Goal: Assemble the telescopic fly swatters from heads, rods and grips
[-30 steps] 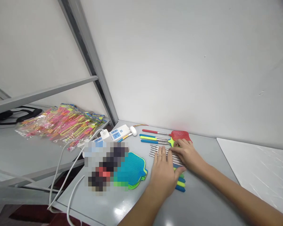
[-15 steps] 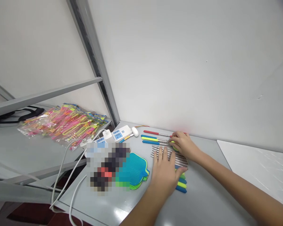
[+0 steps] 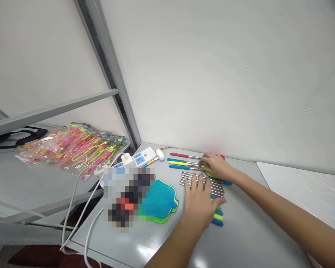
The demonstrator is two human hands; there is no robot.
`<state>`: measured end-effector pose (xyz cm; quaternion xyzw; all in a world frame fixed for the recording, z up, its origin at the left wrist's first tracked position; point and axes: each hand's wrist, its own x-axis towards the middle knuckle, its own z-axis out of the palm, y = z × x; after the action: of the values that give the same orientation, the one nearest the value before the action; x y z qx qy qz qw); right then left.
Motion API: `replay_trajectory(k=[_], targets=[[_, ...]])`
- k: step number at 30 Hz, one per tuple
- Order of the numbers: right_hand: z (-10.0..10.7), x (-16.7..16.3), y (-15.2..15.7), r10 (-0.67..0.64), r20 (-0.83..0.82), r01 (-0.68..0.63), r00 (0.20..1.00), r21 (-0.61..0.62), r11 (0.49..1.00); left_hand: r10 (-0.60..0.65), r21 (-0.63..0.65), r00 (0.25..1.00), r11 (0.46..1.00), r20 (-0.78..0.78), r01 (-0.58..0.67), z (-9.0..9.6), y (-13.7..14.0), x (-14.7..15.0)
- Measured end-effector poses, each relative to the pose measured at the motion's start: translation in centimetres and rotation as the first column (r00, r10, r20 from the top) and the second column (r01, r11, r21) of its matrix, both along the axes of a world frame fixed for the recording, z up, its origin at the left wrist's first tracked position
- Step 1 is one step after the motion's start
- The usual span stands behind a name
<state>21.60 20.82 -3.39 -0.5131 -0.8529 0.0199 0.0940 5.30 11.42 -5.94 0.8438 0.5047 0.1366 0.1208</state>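
My left hand (image 3: 198,203) lies with fingers spread over a row of metal rods (image 3: 217,188). Blue and yellow-green handles (image 3: 217,222) stick out below its thumb. Farther back, my right hand (image 3: 218,166) curls over a yellow-green mesh fly swatter (image 3: 209,174), fingertips at its neck; the palm hides most of it. A blue edge and a red swatter head (image 3: 222,157) show around that hand. Red, blue and yellow handles (image 3: 178,167) on thin metal rods point left from there. Left of my left hand lie stacked blue and green swatter heads (image 3: 163,201).
A white power strip (image 3: 145,156) with plugs and a small white case (image 3: 159,155) sit at the back left. A pixelated patch hides part of the table. White cables (image 3: 69,216) hang over the left edge. Bagged colourful items (image 3: 80,147) lie on the left shelf; a white sheet (image 3: 301,190) lies right.
My right hand has settled lower over the swatter, and a blue edge now shows beneath it. My left hand stays on the rods, its thumb stretched slightly farther right.
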Motion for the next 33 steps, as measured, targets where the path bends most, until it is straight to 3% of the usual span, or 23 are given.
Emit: replay_trajectory(k=[10, 17, 26, 30, 32, 33], targets=[[0.8, -0.9, 0.3, 0.016, 0.061, -0.019, 0.998, 0.052, 0.998, -0.022, -0.008, 1.0, 1.0, -0.003, 0.022, -0.4, -0.2, -0.2], [2.6, 0.8, -1.4, 0.042, 0.064, -0.05, 0.997, 0.122, 0.991, -0.032, 0.031, 0.999, 0.999, -0.02, 0.032, 0.1, -0.3, -0.3], [4.9, 5.2, -7.8, 0.019, 0.024, -0.023, 1.0, 0.173, 0.985, -0.145, 0.256, 0.944, 0.964, 0.297, 0.067, 3.1, -0.6, -2.6], [5.8, 6.3, -12.6, -0.001, -0.038, 0.006, 0.999, 0.149, 0.989, -0.074, 0.364, 0.913, 0.927, 0.401, -0.085, 4.9, -2.1, -4.1], [6.4, 6.3, -15.2, -0.004, -0.055, 0.01, 0.998, 0.107, 0.994, -0.037, 0.436, 0.921, 0.888, 0.388, -0.148, 5.7, -3.2, -4.3], [6.6, 6.1, -16.4, 0.004, -0.055, 0.001, 0.998, 0.09, 0.996, -0.048, 0.461, 0.938, 0.879, 0.342, -0.123, 6.0, -3.8, -4.2]])
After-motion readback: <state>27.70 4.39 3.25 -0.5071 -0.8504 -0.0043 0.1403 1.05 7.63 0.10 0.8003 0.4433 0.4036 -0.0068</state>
